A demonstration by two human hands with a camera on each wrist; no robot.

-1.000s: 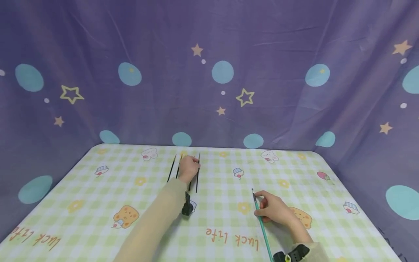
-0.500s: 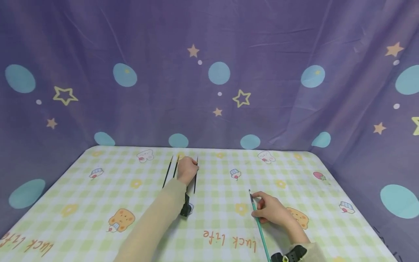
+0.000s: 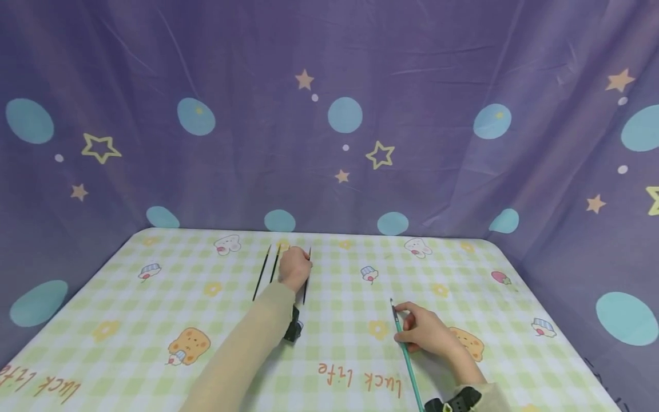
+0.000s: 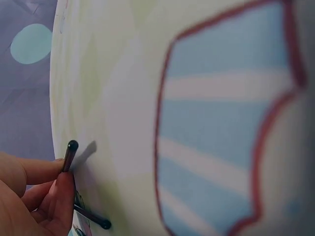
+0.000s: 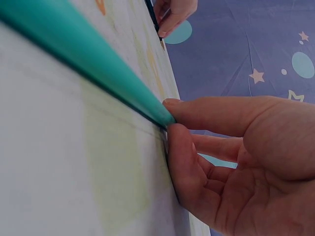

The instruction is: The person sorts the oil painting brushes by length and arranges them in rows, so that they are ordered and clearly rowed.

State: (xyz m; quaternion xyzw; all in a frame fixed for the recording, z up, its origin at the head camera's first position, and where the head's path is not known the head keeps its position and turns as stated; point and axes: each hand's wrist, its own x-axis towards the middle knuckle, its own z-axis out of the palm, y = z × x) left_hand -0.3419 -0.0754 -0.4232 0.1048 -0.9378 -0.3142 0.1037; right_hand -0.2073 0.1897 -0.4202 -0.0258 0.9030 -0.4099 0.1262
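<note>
At the far middle of the table, my left hand (image 3: 296,266) pinches a thin black paintbrush (image 3: 306,289) between thumb and fingers. The left wrist view shows its dark handle end (image 4: 72,145) with a shadow beside it, and a second dark handle (image 4: 98,220) lies close by. Two more black paintbrushes, one at the left (image 3: 261,274) and one beside it (image 3: 275,264), lie left of the hand, which partly covers the group. Nearer the front right, my right hand (image 3: 429,329) holds a teal paintbrush (image 3: 410,369) by thumb and fingertips near its bristle end, bristles pointing away.
A green checked cloth (image 3: 247,355) with cartoon prints covers the table. Behind and at the sides hangs a purple curtain (image 3: 427,171) with stars and blue dots. Each wrist wears a dark strapped device, such as the right one (image 3: 458,400).
The head view has turned slightly right, so everything sits a little further left. Both hands keep their grips, with hardly any movement. The handle under the left wrist is now hidden in the head view.
</note>
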